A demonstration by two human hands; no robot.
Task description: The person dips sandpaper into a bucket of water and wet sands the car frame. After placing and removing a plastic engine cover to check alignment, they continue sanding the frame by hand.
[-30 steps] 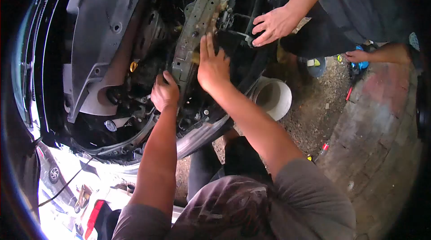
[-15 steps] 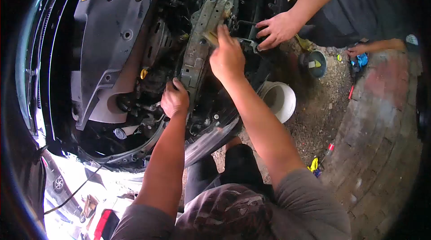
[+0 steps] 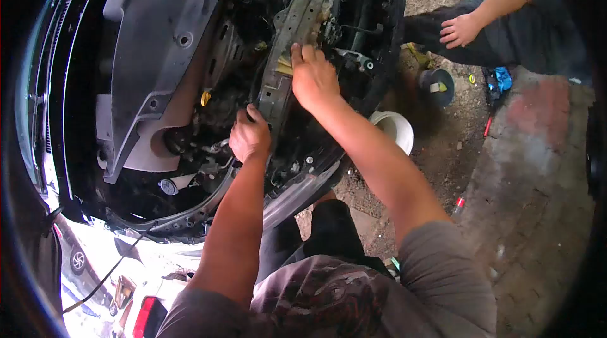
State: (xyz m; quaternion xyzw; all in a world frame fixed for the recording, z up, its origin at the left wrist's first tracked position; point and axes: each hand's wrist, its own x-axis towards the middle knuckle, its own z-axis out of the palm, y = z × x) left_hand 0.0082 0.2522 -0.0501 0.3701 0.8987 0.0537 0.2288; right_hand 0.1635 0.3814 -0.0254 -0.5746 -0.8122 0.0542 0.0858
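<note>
A long grey-green metal crossbar point(image 3: 294, 25), with holes and worn paint, runs across the front of the car's open engine bay. My right hand point(image 3: 314, 79) presses a yellowish flat pad point(image 3: 284, 66) against the bar's upper face. Most of the pad is hidden under the fingers, so its exact kind is unclear. Lower down, my left hand point(image 3: 249, 134) is closed on the near edge of the same crossbar, its thumb on top. Beside it are a yellow dipstick handle point(image 3: 205, 98) and the dark plastic engine cover point(image 3: 152, 41).
A white bucket point(image 3: 395, 129) and a dark bucket point(image 3: 436, 88) with something yellow inside stand on the gravel to the right. Another person's hand point(image 3: 460, 30) is beyond them, over dark clothing. A blue cloth point(image 3: 501, 79) and a red-capped bottle point(image 3: 459, 204) lie near the paving.
My right hand has moved slightly down and left along the crossbar with the pad. The other person's hand has left the car's front and drawn back to the right. My left hand stays put.
</note>
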